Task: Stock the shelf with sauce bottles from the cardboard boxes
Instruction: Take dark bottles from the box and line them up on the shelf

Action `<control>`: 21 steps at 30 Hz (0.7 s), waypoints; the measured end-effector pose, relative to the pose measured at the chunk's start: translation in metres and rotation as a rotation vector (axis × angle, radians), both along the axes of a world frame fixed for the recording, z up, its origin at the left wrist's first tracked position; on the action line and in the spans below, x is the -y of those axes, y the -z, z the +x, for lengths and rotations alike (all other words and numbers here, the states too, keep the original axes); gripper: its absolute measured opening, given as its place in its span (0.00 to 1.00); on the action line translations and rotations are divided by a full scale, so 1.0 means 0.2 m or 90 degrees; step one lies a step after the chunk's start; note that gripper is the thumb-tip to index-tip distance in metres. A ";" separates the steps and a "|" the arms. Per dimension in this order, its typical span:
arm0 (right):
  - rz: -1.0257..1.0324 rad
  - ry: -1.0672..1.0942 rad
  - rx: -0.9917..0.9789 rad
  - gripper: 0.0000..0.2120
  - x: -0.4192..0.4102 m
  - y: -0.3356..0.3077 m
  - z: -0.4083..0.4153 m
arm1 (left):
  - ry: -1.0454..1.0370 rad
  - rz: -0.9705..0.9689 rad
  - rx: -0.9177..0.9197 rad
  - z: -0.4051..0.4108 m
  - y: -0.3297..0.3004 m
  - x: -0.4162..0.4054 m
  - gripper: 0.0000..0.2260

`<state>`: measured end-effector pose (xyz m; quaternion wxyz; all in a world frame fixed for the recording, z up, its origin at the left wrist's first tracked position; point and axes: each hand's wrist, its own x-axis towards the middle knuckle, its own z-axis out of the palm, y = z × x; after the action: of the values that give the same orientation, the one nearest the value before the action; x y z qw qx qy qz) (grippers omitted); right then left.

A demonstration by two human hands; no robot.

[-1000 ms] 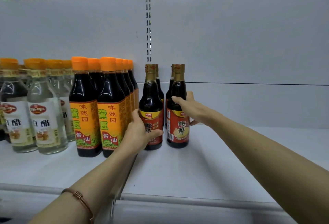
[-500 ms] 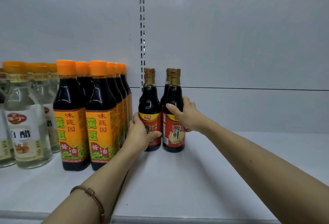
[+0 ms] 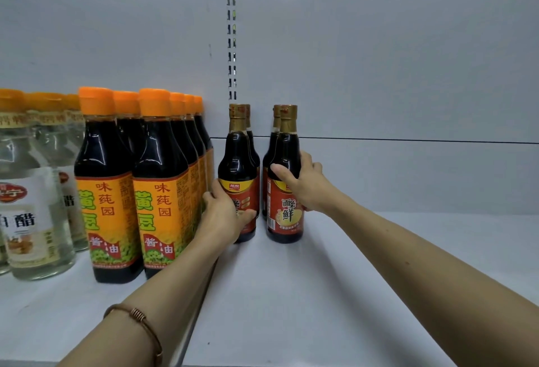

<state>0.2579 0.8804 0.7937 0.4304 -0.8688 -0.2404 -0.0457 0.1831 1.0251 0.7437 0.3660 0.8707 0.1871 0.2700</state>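
On the shelf (image 3: 291, 293), both hands are spreading their gripped sauce bottles apart again, each grip wrapping one: left hand (image 3: 224, 218), right hand (image 3: 306, 188); spacing looks unsettled.

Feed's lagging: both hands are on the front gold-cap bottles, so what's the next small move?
Probably let go. Both bottles stand upright on the shelf, the left hand round the left bottle, the right hand round the right bottle, each fronting its own row.
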 end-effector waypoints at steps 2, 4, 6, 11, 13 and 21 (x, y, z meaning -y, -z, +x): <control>0.003 0.004 0.003 0.35 -0.01 0.00 0.00 | 0.002 0.003 0.000 0.00 0.00 -0.01 0.41; 0.004 0.009 0.009 0.35 -0.01 0.01 -0.01 | 0.006 0.007 0.000 0.00 0.00 -0.01 0.40; -0.001 0.014 0.022 0.35 -0.02 0.01 -0.02 | 0.011 0.005 0.003 -0.01 0.00 -0.02 0.40; -0.026 0.025 0.037 0.35 -0.05 0.01 -0.03 | 0.012 0.007 0.007 -0.01 0.01 -0.03 0.41; -0.024 0.022 0.036 0.35 -0.05 0.01 -0.03 | 0.013 0.012 0.012 -0.01 0.01 -0.03 0.41; 0.011 0.032 0.021 0.37 -0.06 0.03 -0.04 | 0.007 0.034 0.002 0.00 0.03 -0.03 0.39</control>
<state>0.2493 0.8923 0.7884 0.4323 -0.8701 -0.2251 -0.0728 0.1825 1.0303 0.7384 0.3448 0.8806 0.1741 0.2744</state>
